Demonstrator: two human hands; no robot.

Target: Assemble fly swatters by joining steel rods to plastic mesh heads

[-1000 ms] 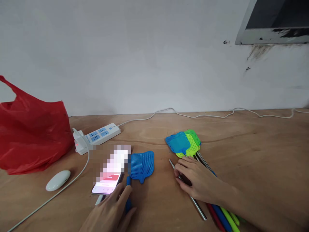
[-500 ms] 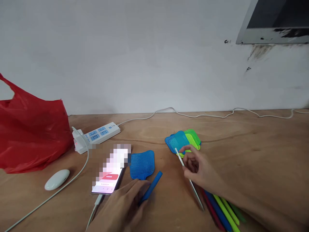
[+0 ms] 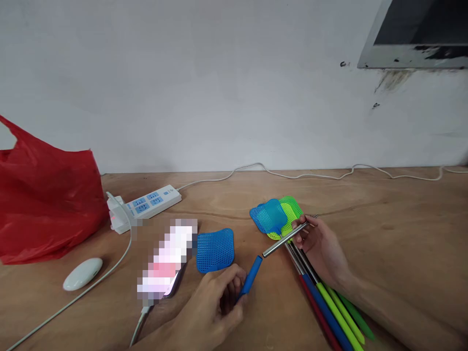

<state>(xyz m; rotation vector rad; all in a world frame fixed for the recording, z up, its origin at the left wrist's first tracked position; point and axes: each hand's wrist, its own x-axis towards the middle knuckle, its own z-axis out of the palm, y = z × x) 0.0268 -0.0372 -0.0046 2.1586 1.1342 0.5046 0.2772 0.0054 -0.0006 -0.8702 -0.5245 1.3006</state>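
My left hand [image 3: 215,304] grips a short blue handle sleeve [image 3: 250,278], its open end pointing up and right. My right hand [image 3: 321,246] holds a thin metal rod [image 3: 287,237], tilted so its lower end sits close to the sleeve's opening without touching it. A loose blue swatter head [image 3: 215,249] lies flat on the wooden table [image 3: 383,229], just left of the sleeve. Behind the rod lies a pile of assembled fly swatters [image 3: 280,214] with blue and green heads; their coloured handles [image 3: 329,312] run under my right forearm.
A phone [image 3: 164,265] with a lit screen lies left of the loose head, on a cable. Further left are a white mouse-shaped object [image 3: 82,273], a white power strip [image 3: 144,204] and a red plastic bag [image 3: 44,204]. A white cable [image 3: 292,173] runs along the wall.
My right hand picked the metal rod off the table and swung it round toward the left. My left hand lifted the blue sleeve and turned its end toward the rod.
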